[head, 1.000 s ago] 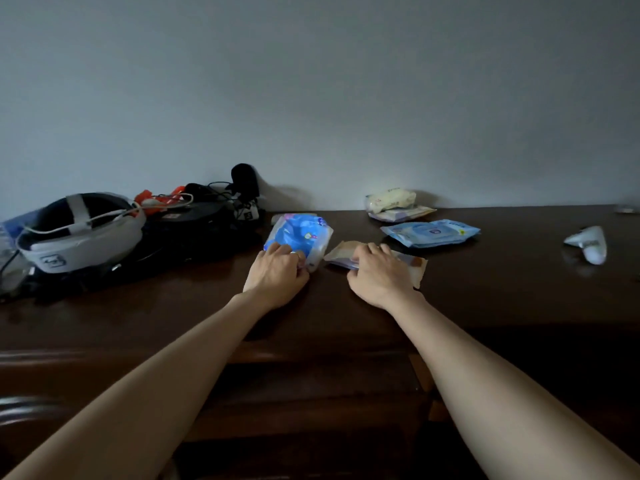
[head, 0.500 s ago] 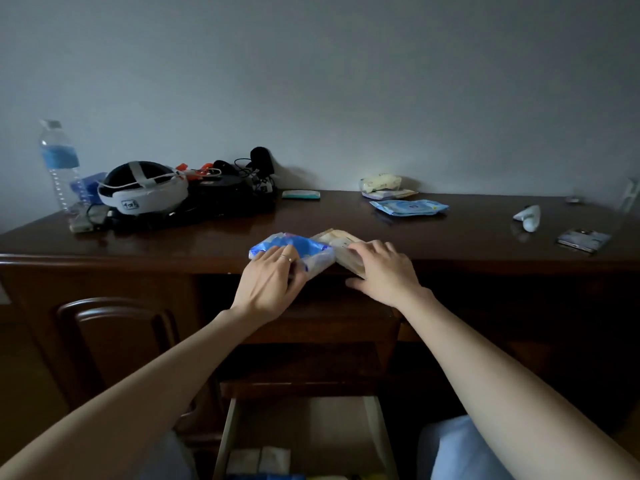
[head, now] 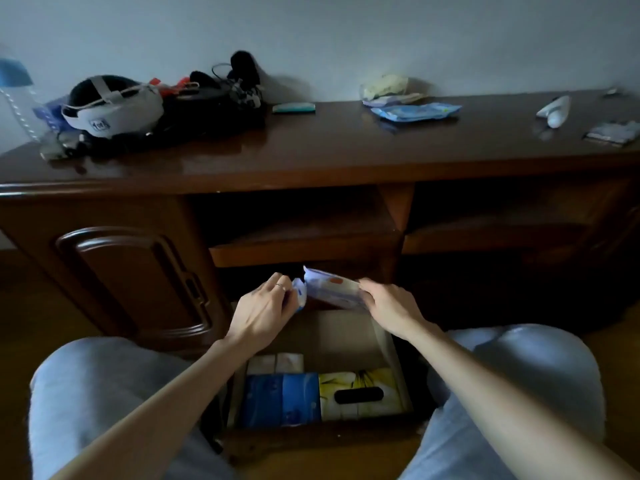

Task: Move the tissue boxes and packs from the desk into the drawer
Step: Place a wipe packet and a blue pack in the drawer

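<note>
My left hand (head: pixel 263 311) grips a blue tissue pack (head: pixel 300 296), mostly hidden behind the fingers. My right hand (head: pixel 389 308) holds a flat beige and blue tissue pack (head: pixel 332 289). Both packs hang just above the back of the open drawer (head: pixel 349 330). Inside the drawer lie a blue tissue box (head: pixel 280 398), a yellow tissue box (head: pixel 360 393) and two small white packs (head: pixel 275 363). On the desk (head: pixel 329 147) remain a blue wipes pack (head: pixel 415 111), a pale crumpled pack (head: pixel 389 88) behind it and a small teal pack (head: pixel 293 108).
A white headset (head: pixel 110 107) and black cables (head: pixel 214 95) crowd the desk's left. A water bottle (head: pixel 15 95) stands at the far left. A white controller (head: pixel 554 110) and a phone (head: pixel 611 133) lie at the right. My knees flank the drawer.
Both hands have carried their packs from the desk's front edge down to just above the open drawer. The view has tilted down, showing the drawer's contents.
</note>
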The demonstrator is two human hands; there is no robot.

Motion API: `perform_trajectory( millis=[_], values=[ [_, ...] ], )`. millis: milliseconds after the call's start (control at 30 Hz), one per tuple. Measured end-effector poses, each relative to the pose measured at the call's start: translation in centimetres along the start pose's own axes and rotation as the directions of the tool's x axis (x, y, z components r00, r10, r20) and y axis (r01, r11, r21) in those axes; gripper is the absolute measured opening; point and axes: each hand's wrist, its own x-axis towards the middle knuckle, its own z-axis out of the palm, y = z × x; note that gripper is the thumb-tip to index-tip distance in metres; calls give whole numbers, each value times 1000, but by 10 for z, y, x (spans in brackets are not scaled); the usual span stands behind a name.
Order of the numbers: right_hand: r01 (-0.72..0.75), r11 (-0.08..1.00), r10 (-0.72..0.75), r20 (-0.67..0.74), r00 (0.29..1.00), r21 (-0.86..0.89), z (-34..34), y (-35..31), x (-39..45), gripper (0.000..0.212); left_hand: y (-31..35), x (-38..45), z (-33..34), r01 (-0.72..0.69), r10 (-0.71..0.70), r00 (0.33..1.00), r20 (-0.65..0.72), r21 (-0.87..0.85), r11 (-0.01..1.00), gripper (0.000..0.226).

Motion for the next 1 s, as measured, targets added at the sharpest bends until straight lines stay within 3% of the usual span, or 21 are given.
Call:
perform_trajectory(
  millis=[133,367,467,533,700,800,900,933,1000],
  values=[
    [-77,997,73,243,967,6,57,27,-10,35,-20,-23,56,105,-108,988,113,33,994,19],
    [-313,949,284,296,912,52,129,75,-34,29,-39,-61,125,157,-159,951,265,27,987,22],
    [-439,886,394,259,882,147,143,85,-40,42,-33,-67,147,49,-54,967,248,26,998,20],
    [-478,859,438,218,872,184,148,88,-40,38,-26,-64,162,-40,26,970,244,55,998,20],
    [-541,798,521,148,841,265,149,96,-39,28,-10,-35,199,-272,260,949,176,51,961,57],
    [-574,723,583,106,805,385,147,97,-34,26,-2,-18,218,-220,202,943,264,40,975,40],
    [-581,683,601,113,791,443,146,102,-33,28,-3,-19,235,-6,91,832,547,-156,988,49],
    [-583,677,599,125,791,449,146,103,-34,29,-6,-25,241,43,66,810,582,-172,984,52],
    [-578,670,587,143,797,466,148,105,-36,31,-19,-38,245,129,-49,833,552,-107,986,46]
  ],
)
